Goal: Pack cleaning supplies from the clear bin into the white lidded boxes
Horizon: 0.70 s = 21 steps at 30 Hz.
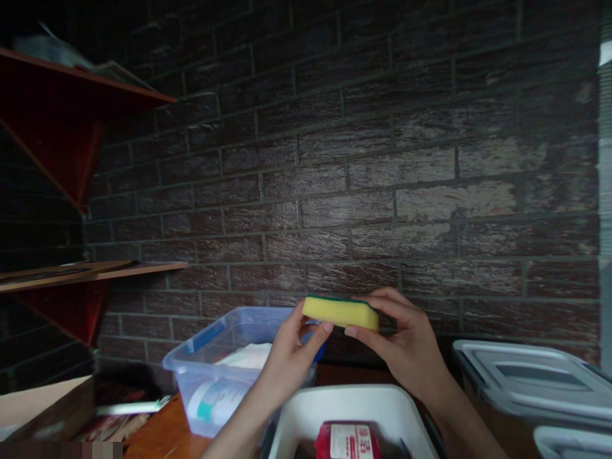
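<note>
A yellow sponge (340,312) with a thin green scouring layer on top is held up between both hands, in front of the brick wall. My left hand (295,341) grips its left end, thumb at the lower edge. On the right end, my right hand (402,331) pinches the sponge with the thumb below and fingers at the top. Beneath the hands stands a white bin (351,396). Inside it lies a red package (349,440) with a white label.
To the left is a translucent blue tub (243,319) holding white items. Grey container lids (535,376) are at the right. Red shelves (86,80) jut out at the upper left, and an open cardboard box (48,408) sits at the lower left.
</note>
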Available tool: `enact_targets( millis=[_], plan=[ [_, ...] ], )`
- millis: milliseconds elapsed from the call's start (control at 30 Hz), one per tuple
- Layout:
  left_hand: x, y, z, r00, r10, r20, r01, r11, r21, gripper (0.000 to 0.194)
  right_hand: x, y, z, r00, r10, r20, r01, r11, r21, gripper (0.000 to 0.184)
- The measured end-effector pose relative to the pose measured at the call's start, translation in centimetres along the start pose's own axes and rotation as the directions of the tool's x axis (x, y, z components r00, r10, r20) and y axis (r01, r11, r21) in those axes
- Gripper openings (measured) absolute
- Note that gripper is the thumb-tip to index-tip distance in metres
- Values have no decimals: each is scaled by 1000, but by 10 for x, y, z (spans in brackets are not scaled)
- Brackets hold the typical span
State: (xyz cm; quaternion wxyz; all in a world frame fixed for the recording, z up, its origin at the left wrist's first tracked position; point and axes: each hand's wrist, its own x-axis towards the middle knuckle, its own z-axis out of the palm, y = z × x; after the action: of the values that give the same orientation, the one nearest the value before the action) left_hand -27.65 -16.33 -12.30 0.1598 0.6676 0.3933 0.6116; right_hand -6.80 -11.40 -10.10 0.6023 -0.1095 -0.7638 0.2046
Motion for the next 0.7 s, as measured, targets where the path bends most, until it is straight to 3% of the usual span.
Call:
enact_targets(
  millis=[100,267,433,700],
  plan=[
    [-2,3,1,994,-105,38,110,972,-209,68,-1,3,1,998,-30,51,32,999,-40,32],
    [2,13,-1,962,-247,114,267,779,-568,54,-3,3,4,993,-47,113,52,998,-46,42],
    [4,20,3,961,-271,51,242,744,-623,40,-5,-7,11,991,-7,135,-7,994,105,45],
    [4,19,0,962,-256,92,247,684,-687,39,-8,-3,17,995,44,88,-61,979,197,35]
  ],
)
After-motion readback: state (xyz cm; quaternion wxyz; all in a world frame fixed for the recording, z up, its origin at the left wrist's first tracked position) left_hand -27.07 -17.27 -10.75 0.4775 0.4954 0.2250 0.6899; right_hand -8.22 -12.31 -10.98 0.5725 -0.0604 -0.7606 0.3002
